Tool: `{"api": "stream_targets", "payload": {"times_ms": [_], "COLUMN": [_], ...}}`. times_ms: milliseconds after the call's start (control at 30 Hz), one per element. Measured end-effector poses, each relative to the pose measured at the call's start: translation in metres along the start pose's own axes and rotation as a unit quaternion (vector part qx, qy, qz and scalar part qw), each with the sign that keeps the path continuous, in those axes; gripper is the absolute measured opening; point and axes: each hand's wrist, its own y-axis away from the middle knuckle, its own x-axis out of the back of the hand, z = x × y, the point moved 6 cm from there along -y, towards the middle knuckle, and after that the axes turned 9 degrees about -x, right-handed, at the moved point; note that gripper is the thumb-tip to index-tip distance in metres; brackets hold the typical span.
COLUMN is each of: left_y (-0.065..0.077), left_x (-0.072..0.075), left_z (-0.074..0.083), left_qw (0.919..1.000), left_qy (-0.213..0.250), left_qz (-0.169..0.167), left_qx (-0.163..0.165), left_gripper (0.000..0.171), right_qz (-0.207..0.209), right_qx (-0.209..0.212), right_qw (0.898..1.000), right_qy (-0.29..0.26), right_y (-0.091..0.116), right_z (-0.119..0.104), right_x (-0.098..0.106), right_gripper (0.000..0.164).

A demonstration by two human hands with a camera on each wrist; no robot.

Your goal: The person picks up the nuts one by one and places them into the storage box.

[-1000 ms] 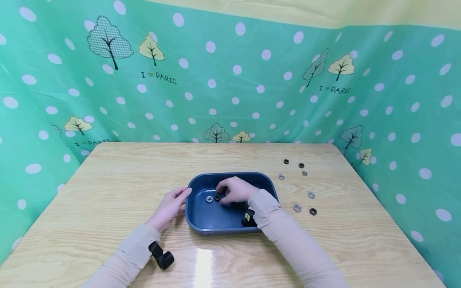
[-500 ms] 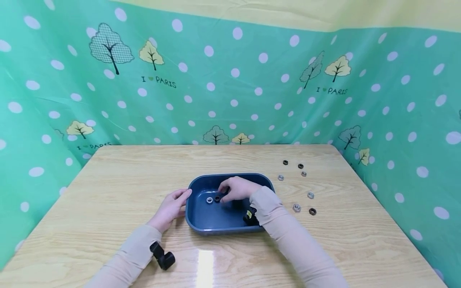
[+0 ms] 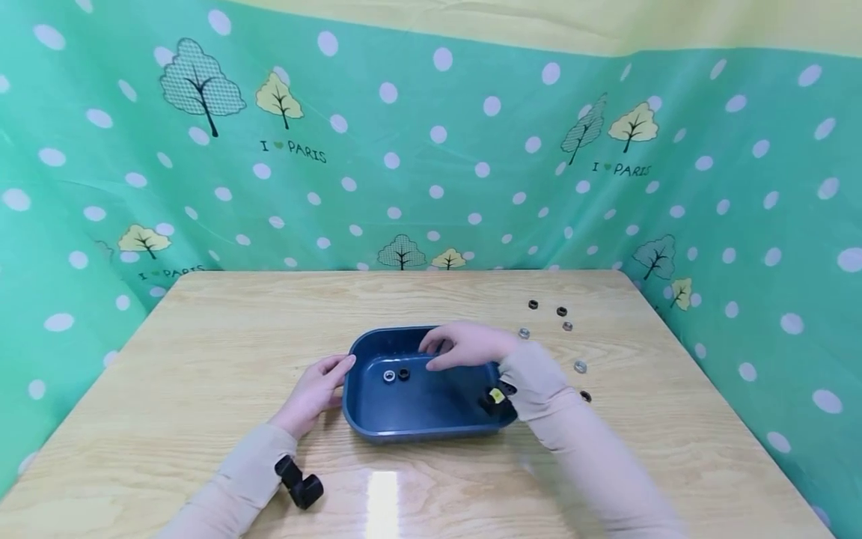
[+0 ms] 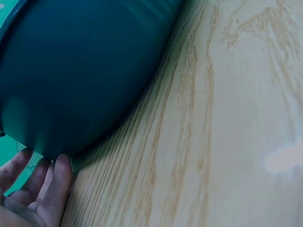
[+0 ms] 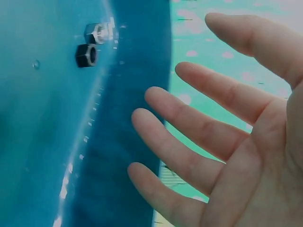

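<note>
My left hand [image 3: 313, 393] holds the left end of a dark blue plastic bin [image 3: 417, 432]; the thumb lies at the rim and the fingertips touch the outer wall, as the left wrist view shows on the bin [image 4: 85, 75]. Inside the bin sit a silver hex nut [image 3: 389, 376] and a black hex nut [image 3: 404, 374], side by side. Above the bin's right half is my right hand [image 3: 471, 344]. Seen in the right wrist view, that hand [image 5: 227, 127] has its fingers spread, holding nothing, apart from the silver nut [image 5: 96, 33] and black nut [image 5: 86, 55].
Several loose nuts lie on the wooden table [image 3: 249, 329] right of the bin. Among them are a black nut [image 3: 533, 305] at the back and a silver nut [image 3: 581, 367] nearer. My right forearm covers part of that side. A green patterned curtain [image 3: 377, 195] surrounds the table.
My right hand has risen away from the two nuts in the bin and moved right. The left hand has stayed at the bin's left end.
</note>
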Motion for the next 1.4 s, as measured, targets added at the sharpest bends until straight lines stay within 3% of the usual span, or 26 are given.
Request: {"api": "stream_targets", "payload": {"times_ms": [333, 700, 1167, 1400], "left_y": [0.000, 0.002, 0.002, 0.002], "left_x": [-0.001, 0.000, 0.001, 0.001], "left_z": [-0.001, 0.003, 0.000, -0.001], "left_qw": [1.0000, 1.0000, 0.9998, 0.9997], "left_qy": [0.007, 0.007, 0.011, 0.013], "left_qz": [0.001, 0.001, 0.014, 0.021], "left_qx": [0.006, 0.001, -0.001, -0.005], "left_gripper": [0.063, 0.060, 0.056, 0.056], "right_qz": [0.020, 0.051, 0.119, 0.183], "right_qx": [0.055, 0.054, 0.064, 0.079], "right_qw": [0.996, 0.994, 0.986, 0.977], "right_qy": [-0.064, -0.082, -0.100, -0.072], "right_y": [0.045, 0.057, 0.070, 0.076], "right_z": [0.025, 0.058, 0.078, 0.082], "right_x": [0.015, 0.012, 0.006, 0.000], "right_gripper": [0.034, 0.031, 0.028, 0.022]}}
